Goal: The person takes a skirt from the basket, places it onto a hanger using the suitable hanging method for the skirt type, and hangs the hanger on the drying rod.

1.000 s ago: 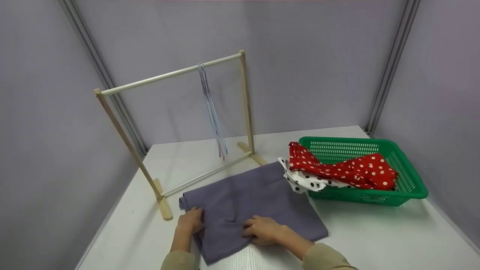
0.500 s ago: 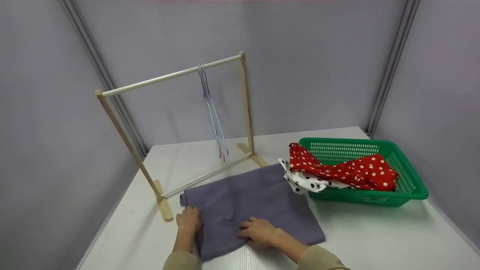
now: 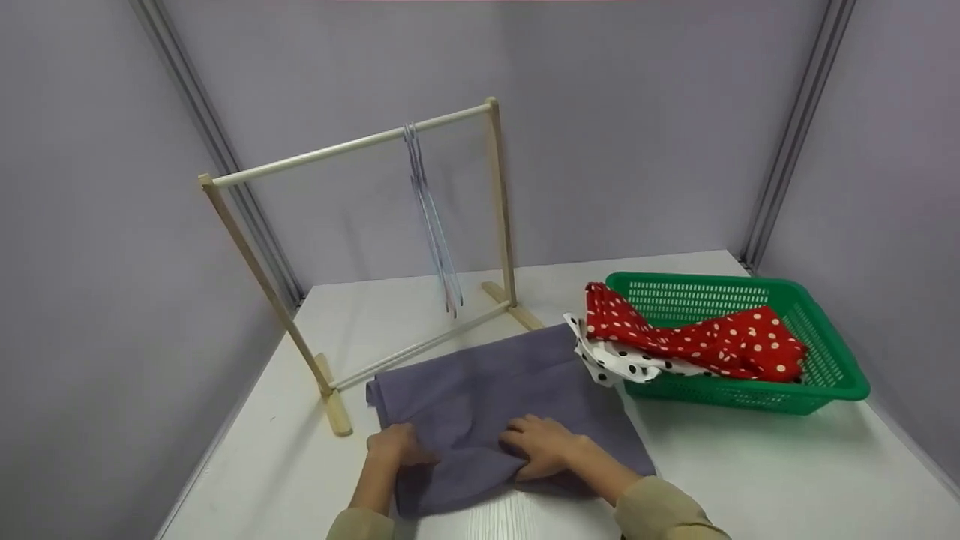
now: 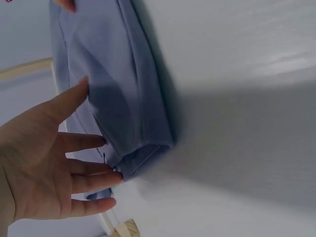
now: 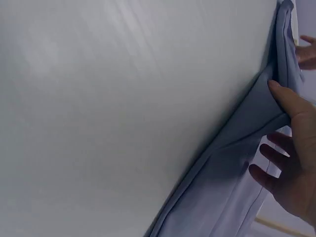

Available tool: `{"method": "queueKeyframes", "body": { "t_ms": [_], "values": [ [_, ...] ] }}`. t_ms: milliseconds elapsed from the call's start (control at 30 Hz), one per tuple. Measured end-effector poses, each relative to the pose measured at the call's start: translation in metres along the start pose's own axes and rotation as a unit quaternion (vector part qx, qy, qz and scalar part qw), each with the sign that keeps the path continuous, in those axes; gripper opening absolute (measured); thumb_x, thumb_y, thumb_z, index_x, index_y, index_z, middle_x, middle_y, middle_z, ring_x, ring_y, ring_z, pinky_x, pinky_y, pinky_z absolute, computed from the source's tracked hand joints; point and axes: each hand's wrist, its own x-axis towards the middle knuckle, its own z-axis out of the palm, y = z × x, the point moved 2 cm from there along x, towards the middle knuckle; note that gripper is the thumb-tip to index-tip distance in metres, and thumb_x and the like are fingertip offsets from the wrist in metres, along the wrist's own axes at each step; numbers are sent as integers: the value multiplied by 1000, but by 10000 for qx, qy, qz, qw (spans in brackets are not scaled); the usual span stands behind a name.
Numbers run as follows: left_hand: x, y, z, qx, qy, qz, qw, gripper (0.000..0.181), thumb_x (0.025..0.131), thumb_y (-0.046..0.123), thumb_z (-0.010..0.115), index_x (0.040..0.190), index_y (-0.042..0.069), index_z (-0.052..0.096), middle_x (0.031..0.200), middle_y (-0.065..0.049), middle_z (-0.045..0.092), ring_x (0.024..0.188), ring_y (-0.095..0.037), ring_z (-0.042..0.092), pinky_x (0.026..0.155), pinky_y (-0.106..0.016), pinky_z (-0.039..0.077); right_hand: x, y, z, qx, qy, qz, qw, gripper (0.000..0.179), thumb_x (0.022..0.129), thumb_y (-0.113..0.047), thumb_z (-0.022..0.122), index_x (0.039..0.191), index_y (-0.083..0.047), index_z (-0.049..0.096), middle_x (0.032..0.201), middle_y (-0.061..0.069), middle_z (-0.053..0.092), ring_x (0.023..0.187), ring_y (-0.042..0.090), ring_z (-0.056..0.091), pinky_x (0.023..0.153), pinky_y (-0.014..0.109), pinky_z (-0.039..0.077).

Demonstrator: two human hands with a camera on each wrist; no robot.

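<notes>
A purple-grey cloth (image 3: 487, 397) lies folded on the white table, wrinkled between the two hands. At its near left edge is my left hand (image 3: 397, 444). In the left wrist view, the fingers (image 4: 91, 182) of that hand are spread and nearly straight, with their tips at the cloth's edge. My right hand (image 3: 544, 446) pinches the cloth's near edge. In the right wrist view, its thumb (image 5: 286, 96) lies on a raised fold, and the fingers (image 5: 266, 173) are bent on the other side of it.
Behind the cloth stands a wooden rack (image 3: 502, 202) with several thin hangers (image 3: 431, 217) on its top bar. At right, a green basket (image 3: 832, 352) holds a red polka-dot cloth (image 3: 765, 345) and a white dotted cloth (image 3: 615, 364), which hangs over the rim onto the purple-grey one.
My left hand has shifted right over the cloth's edge, its fingers straighter. My right hand has moved slightly away from me and to the right, and a new fold runs between the hands.
</notes>
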Motion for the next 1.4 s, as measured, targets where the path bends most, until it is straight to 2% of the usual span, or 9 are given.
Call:
{"method": "queueKeyframes", "body": {
  "t_ms": [133, 233, 333, 433, 633, 900, 1067, 1200, 1400],
  "values": [
    [0, 3, 4, 322, 129, -100, 9993, 57, 59, 46, 81, 90, 1, 66, 88, -15, 65, 81, -30, 62, 74, -51, 44, -11, 21, -5, 379, -440, 589, 9966, 71, 78, -59, 59, 133, -16, 50, 134, 11, 44, 123, 30, 39, 95, 49, 35],
    [1, 2, 5, 526, 265, -41, 9983, 56, 58, 44, 82, 89, 1, 66, 86, -15, 64, 79, -31, 61, 74, -51, 43, -16, 30, -9, 579, -633, 777, 9933, 65, 82, -60, 52, 131, -17, 52, 136, 11, 43, 125, 32, 37, 98, 49, 33],
    [2, 0, 6, 603, 394, 86, 9974, 55, 58, 43, 83, 88, 0, 66, 84, -15, 64, 79, -32, 61, 74, -50, 42, -20, 35, -10, 393, -708, 899, 9927, 60, 82, -53, 59, 131, -19, 52, 137, 10, 42, 125, 32, 37, 97, 49, 35],
    [3, -4, 6, 604, 486, 202, 9968, 55, 58, 41, 83, 89, -1, 66, 86, -16, 63, 81, -34, 61, 75, -50, 42, -21, 37, -9, 165, -747, 975, 9923, 65, 76, -46, 68, 133, -21, 50, 138, 9, 40, 125, 31, 37, 95, 50, 36],
    [4, -8, 8, 416, 581, 399, 9966, 57, 62, 38, 82, 94, -5, 64, 90, -19, 60, 84, -37, 59, 77, -53, 41, -21, 38, -6, 41, -795, 1168, 9900, 67, 76, -44, 68, 135, -22, 48, 139, 9, 39, 127, 34, 35, 96, 52, 34],
    [9, -13, 15, 65, 768, 568, 9954, 57, 68, 33, 78, 103, -8, 60, 102, -24, 54, 93, -42, 56, 78, -57, 41, -21, 41, -3, 88, -786, 1243, 9891, 66, 77, -46, 66, 136, -21, 47, 140, 10, 38, 128, 34, 34, 97, 53, 33],
    [10, -13, 16, -86, 740, 632, 9952, 59, 71, 33, 75, 109, -9, 58, 112, -28, 52, 101, -43, 53, 81, -58, 39, -23, 44, -3, 245, -812, 1281, 9881, 66, 78, -44, 65, 137, -21, 46, 142, 10, 37, 129, 34, 33, 98, 52, 32],
    [11, -12, 16, -31, 798, 673, 9945, 60, 71, 35, 75, 110, -8, 58, 111, -27, 52, 101, -42, 53, 80, -57, 40, -23, 46, -4, 331, -760, 1274, 9884, 66, 78, -44, 66, 136, -20, 47, 141, 10, 37, 129, 35, 33, 98, 52, 32],
    [11, -9, 16, 205, 958, 567, 9936, 57, 69, 40, 76, 102, -5, 62, 101, -23, 56, 94, -39, 55, 78, -54, 42, -24, 48, -6, 179, -571, 1147, 9916, 64, 77, -43, 67, 133, -18, 49, 138, 11, 40, 126, 35, 36, 96, 52, 35]
  ]
}}
